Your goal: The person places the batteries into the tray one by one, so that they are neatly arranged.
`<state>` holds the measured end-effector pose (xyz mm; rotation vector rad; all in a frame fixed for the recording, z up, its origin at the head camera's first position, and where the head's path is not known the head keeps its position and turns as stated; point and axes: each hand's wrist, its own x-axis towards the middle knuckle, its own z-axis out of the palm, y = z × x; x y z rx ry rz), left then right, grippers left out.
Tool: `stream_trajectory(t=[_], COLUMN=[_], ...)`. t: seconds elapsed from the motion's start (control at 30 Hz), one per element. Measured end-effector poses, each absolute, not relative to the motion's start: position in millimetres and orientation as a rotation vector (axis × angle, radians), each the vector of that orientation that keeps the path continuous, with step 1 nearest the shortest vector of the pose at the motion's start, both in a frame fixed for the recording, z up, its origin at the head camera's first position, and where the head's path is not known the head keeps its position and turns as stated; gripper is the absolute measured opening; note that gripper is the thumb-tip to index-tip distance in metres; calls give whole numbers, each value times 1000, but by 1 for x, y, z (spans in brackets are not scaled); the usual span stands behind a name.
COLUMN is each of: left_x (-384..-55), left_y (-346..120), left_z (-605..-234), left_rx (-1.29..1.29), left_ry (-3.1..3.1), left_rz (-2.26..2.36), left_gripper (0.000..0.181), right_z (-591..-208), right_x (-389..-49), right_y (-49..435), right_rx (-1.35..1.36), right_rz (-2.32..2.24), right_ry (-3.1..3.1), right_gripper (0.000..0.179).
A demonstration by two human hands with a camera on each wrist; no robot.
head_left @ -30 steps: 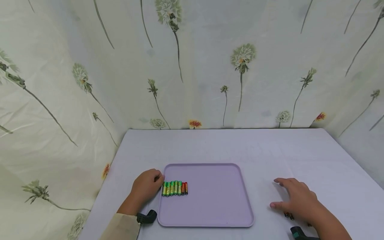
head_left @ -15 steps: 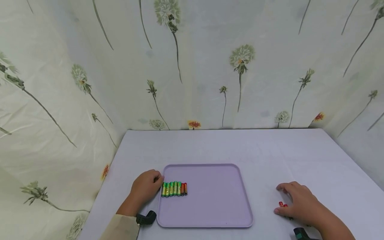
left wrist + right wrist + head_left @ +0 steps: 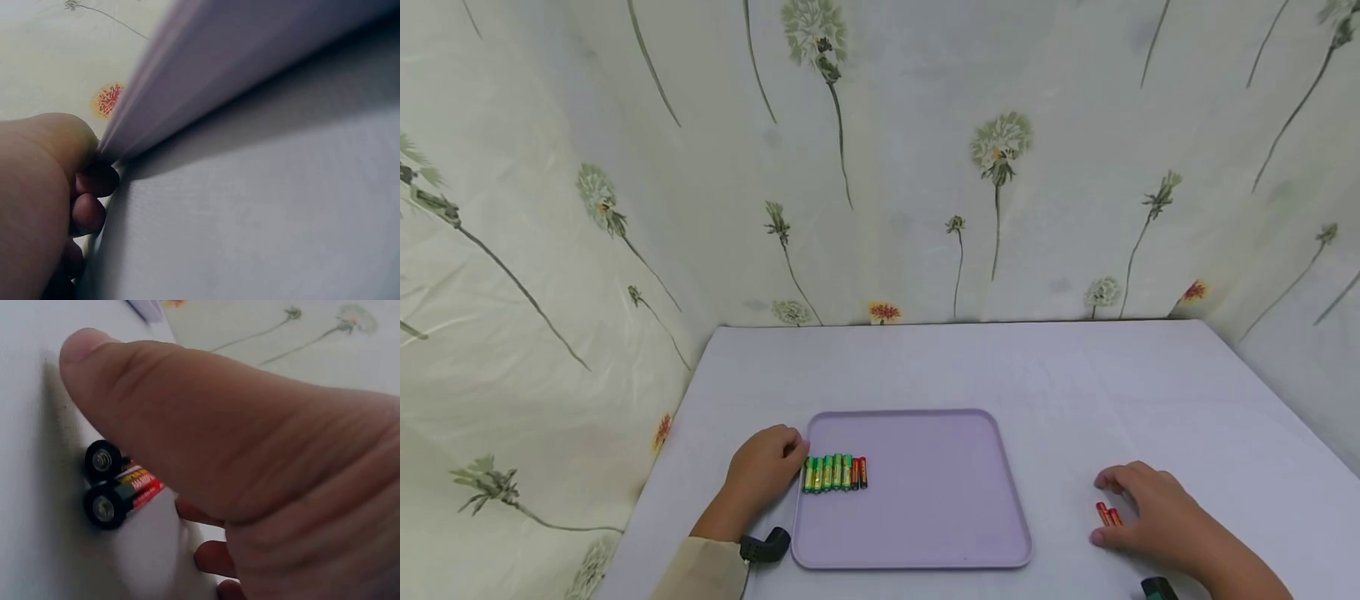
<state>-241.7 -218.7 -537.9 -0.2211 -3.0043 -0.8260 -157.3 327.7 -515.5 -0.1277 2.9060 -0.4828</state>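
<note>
My left hand [image 3: 765,462] pinches the left rim of a lilac tray [image 3: 940,500]. In the left wrist view, its thumb and curled fingers meet at the corner of the tray [image 3: 206,69]. Side by side at the tray's left lie several green batteries [image 3: 829,472], followed by two red batteries [image 3: 859,473]. To the right of the tray, my right hand [image 3: 1165,512] arches over two more red batteries [image 3: 1108,514], thumb and fingers apart. The right wrist view shows black ends on these batteries [image 3: 106,505] below the thumb; the hand covers part of them.
A pale cloth covers the table [image 3: 955,367], whose far edge meets a flower-printed curtain [image 3: 895,167]. Dark wrist devices sit at the left wrist [image 3: 766,546] and right wrist [image 3: 1159,588].
My right hand has drawn slightly right and toward me, its fingers curving in more. The red battery ends now show between thumb and fingers. My left hand stays at the tray rim.
</note>
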Motion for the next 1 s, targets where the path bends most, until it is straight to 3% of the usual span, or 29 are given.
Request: stream_trajectory(t=[0.23, 0.5, 1.0], left_x=[-242, -242, -243], left_y=[-218, -218, -219], left_z=[-536, -538, -539], left_rx=[-221, -225, -207], left_ry=[-2999, -3004, -3011], left_rz=[-834, -828, -828], left_gripper=[29, 30, 29], right_z=[-518, -532, -533], right_x=[-146, -132, -131], right_y=[334, 343, 335], right_rx=[-210, -320, -263], right_rz=[-499, -577, -596], right_ry=[2964, 3061, 3132], right_gripper=[77, 52, 46])
